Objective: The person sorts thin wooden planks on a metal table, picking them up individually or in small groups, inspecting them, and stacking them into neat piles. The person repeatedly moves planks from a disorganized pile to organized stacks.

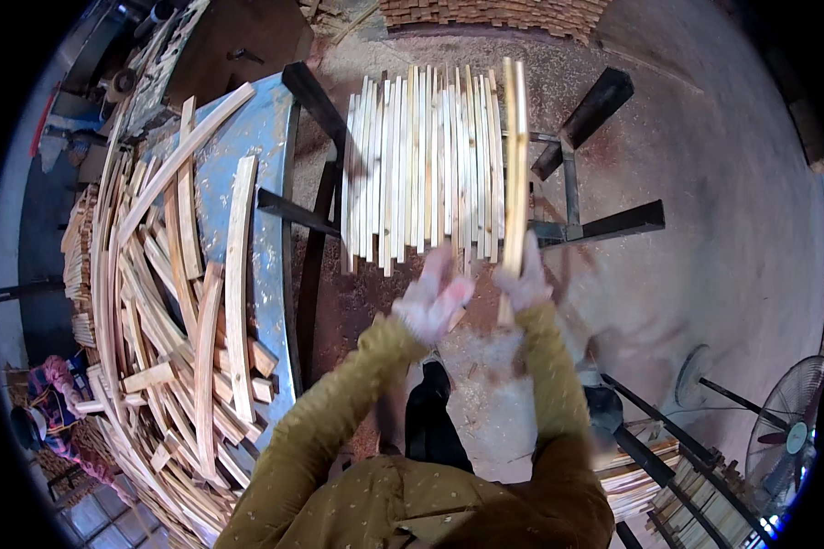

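Note:
In front of me a row of pale wooden strips lies side by side, their ends uneven, on a dark metal rack. At the row's right edge my right hand is closed around the near part of two longer strips, which stand slightly apart from the row. My left hand, a little blurred, hovers by the near ends of the row. Its fingers are spread and nothing is in it.
Left of the rack, a blue table carries a jumbled heap of curved wooden pieces. Dark metal legs jut out on the rack's right. A stack of wood sits at the far end. A fan stands at lower right.

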Demonstrator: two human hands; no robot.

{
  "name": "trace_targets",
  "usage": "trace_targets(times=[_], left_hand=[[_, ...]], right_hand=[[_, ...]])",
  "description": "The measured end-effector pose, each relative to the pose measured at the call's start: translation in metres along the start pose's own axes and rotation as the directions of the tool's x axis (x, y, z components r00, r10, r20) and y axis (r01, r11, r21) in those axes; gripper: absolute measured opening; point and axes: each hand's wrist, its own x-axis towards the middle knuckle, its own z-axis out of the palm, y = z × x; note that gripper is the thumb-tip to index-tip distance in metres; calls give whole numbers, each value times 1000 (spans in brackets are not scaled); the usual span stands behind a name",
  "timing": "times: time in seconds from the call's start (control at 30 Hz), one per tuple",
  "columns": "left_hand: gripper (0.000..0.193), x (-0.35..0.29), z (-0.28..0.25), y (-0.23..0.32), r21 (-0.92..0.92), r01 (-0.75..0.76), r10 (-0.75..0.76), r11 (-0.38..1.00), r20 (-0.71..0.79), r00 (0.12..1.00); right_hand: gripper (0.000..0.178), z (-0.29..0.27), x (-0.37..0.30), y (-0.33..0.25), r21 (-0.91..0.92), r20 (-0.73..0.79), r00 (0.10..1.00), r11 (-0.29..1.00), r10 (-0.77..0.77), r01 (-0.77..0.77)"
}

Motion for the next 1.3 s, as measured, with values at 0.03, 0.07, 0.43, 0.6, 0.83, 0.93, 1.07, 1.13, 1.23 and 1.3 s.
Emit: trace_targets(times=[0.03, 0.07, 0.43, 0.6, 0.83, 0.93, 1.07, 1.13, 1.23, 1.3], left_hand=[[86, -10, -1, -37, -80, 45, -40, 996, 58, 997], [77, -28, 7, -63, -253, 85, -85, 964, 9, 996], [62, -153, -6, -143, -494, 476, -604, 728, -134, 786], [64, -131, 8, -140, -557, 438, -590, 705, -118, 799], [60, -141, 11, -114, -376, 379, -436, 846, -78, 896], [64, -155, -12, -95, -114, 477, -489, 871, -120, 864], [64, -200, -9, -79, -10, 354, -336, 935, -339, 879], [62, -232, -9, -65, -139, 267, -301, 954, -437, 848], [58, -290, 10, -68, -160, 125, -199, 979, -629, 752], [55, -350, 14, -56, -158, 35, -140, 987, -722, 678]], right_hand=[[96, -17, 41, 37, -183, -47, 991, 976, -125, 114], [96, -27, 75, 40, -240, -24, 998, 969, -63, 55], [86, -14, 204, 133, -511, 1, 973, 837, 229, -197], [62, -6, 188, 93, -770, 21, 950, 612, 310, -182], [38, 9, 188, 103, -996, 85, 964, 27, 250, 81], [42, 6, 157, 111, -978, 169, 969, 148, 180, 144], [50, 17, 139, 96, -907, 64, 997, 415, -29, 71], [55, 49, 112, 63, -754, -62, 989, 655, -131, 39], [62, 125, 9, 4, -397, -19, 973, 895, -230, 204], [63, 177, -88, -48, -132, 125, 907, 899, -402, 417]])
